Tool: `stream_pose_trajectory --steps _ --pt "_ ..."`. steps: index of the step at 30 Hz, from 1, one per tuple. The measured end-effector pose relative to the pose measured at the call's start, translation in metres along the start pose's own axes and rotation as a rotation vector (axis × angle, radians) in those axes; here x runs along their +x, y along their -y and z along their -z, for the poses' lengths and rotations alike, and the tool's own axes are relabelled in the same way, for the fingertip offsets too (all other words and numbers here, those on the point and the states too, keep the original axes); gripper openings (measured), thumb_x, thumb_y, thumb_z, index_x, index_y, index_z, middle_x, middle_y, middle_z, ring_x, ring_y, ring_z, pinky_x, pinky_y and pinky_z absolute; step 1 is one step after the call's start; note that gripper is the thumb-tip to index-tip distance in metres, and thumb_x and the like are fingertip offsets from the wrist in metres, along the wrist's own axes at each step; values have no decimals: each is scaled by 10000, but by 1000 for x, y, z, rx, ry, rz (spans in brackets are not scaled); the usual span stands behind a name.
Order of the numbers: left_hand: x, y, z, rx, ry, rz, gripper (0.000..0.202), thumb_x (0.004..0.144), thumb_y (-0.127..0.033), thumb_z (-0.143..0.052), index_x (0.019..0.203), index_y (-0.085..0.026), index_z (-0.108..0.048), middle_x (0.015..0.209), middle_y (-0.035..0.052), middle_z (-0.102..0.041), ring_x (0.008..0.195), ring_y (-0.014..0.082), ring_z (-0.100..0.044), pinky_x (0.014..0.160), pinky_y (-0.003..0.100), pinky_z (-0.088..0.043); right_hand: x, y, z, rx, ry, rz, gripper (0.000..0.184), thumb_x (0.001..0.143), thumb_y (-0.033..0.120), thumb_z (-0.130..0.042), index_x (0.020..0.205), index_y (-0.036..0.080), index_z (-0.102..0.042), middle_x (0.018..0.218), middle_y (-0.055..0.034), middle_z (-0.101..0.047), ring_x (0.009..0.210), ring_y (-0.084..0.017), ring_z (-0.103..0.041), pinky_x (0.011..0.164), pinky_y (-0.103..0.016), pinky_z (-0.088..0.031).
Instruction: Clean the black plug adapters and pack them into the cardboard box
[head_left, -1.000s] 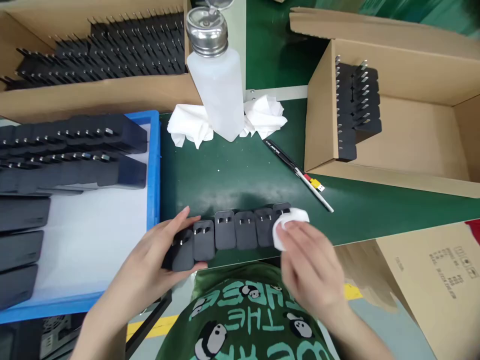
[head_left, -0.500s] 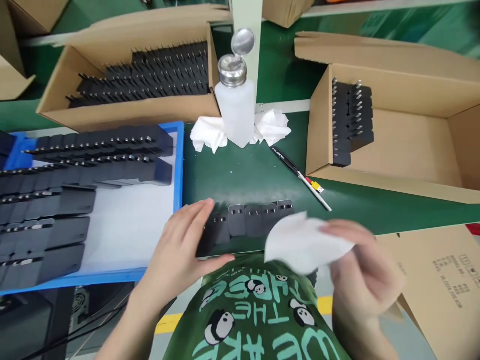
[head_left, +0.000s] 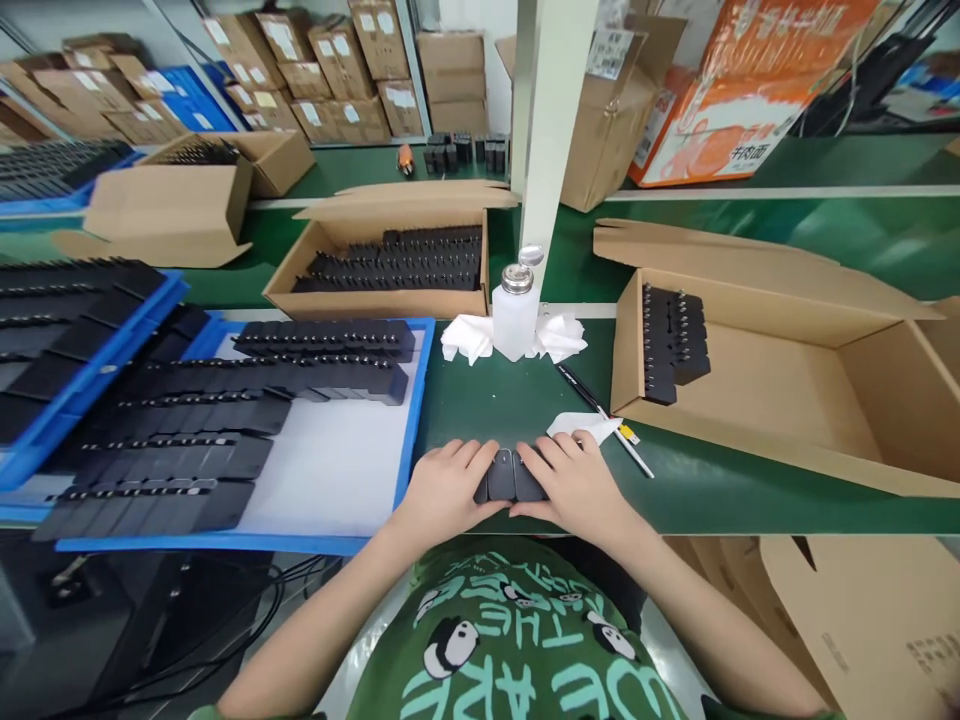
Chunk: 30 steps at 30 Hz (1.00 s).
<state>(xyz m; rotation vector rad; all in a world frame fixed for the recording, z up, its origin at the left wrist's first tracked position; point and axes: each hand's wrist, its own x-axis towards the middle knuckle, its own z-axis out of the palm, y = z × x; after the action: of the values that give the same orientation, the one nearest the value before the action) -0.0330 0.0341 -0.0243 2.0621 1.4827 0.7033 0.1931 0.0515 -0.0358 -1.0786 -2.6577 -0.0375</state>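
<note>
At the table's front edge stands a short row of black power adapters (head_left: 501, 478), with small metal prongs on top. My left hand (head_left: 450, 487) is closed around the row's left end, thumb on the near side and fingers over the far side. Around the right end my right hand (head_left: 576, 487) is closed in the same way. The hands cover the outer adapters, so the row's full length is hidden. Just beyond my right fingers lies a white wipe (head_left: 592, 424) on the green table (head_left: 472, 400).
Left is a blue tray (head_left: 416, 410) with rows of adapters; another blue tray (head_left: 142, 330) overlaps it. Right is an open carton (head_left: 750, 440) partly filled with adapters. A pump bottle (head_left: 515, 320), crumpled wipes (head_left: 469, 338) and a black-and-silver pen-like tool (head_left: 592, 400) lie ahead.
My right hand has put the wipe down on the table and moved left onto the adapters. My left hand has closed on the row's other end. The view has tilted up.
</note>
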Motion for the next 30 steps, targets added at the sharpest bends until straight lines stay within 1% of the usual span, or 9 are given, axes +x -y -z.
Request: stream_pose_trajectory --steps 4,7,10,13,17,20,23,28,30 --pt "-3 4 12 -330 -229 185 673 656 -686 -809 1130 -235 -653 1074 98 -721 997 318 -689 894 444 -560 -1 -8 -1 33 -119 26 688 806 737 -663 1098 115 -687 921 -121 -720 801 -250 -613 770 -396 -437" --pt "-5 1 20 -648 -384 317 757 798 -859 -494 1200 -227 -602 1031 103 -698 932 296 -692 804 443 -573 -3 -13 4 89 -278 -10 672 813 708 -685 1117 110 -660 956 -133 -723 845 -253 -644 778 -380 -487" --pt "-2 -10 24 -970 -410 387 888 820 -924 -191 1120 -208 -623 906 109 -678 782 258 -673 675 424 -570 -3 -16 8 294 -534 -137 605 739 612 -823 1110 158 -672 941 -112 -736 835 -258 -675 791 -393 -523" --pt "3 -24 28 -1226 -394 427 874 773 -951 -292 1034 -198 -650 833 99 -660 676 213 -617 587 373 -539 -3 -19 9 729 -771 -394 611 639 650 -865 1026 204 -707 939 -98 -753 810 -274 -706 749 -402 -560" --pt "11 -34 24 -1479 -367 486 810 658 -918 -581 974 -178 -676 758 64 -640 603 179 -579 522 321 -508 6 -16 0 954 -948 -648 628 947 714 -404 1148 178 -663 988 -123 -736 796 -258 -718 649 -377 -570" --pt "21 -33 6 -1632 -388 568 733 634 -815 -727 972 -166 -685 783 58 -671 632 185 -625 566 315 -538 26 -8 -16 976 -1012 -785 532 845 611 -653 1156 180 -656 1074 -115 -717 926 -265 -700 765 -391 -579" --pt "31 -26 -19 -1741 -438 684 568 769 -696 -716 979 -169 -690 815 52 -705 659 186 -672 612 301 -554 46 -2 -34 1054 -975 -860 571 642 516 -870 1081 197 -691 1092 -101 -715 1005 -282 -674 856 -425 -577" --pt "39 -17 -46 -1882 -441 797 497 883 -648 -618 968 -165 -701 798 49 -706 644 178 -677 597 283 -544 56 -1 -48 1311 -924 -956 304 925 428 -697 1066 160 -676 1088 -60 -703 985 -194 -676 902 -410 -568" --pt "40 -17 -50 -1934 -439 797 518 888 -669 -591 954 -166 -697 792 50 -696 647 170 -671 603 277 -545 56 -4 -46 1452 -935 -1003 380 935 523 -655 1008 151 -676 1003 -48 -712 891 -174 -681 826 -372 -575"
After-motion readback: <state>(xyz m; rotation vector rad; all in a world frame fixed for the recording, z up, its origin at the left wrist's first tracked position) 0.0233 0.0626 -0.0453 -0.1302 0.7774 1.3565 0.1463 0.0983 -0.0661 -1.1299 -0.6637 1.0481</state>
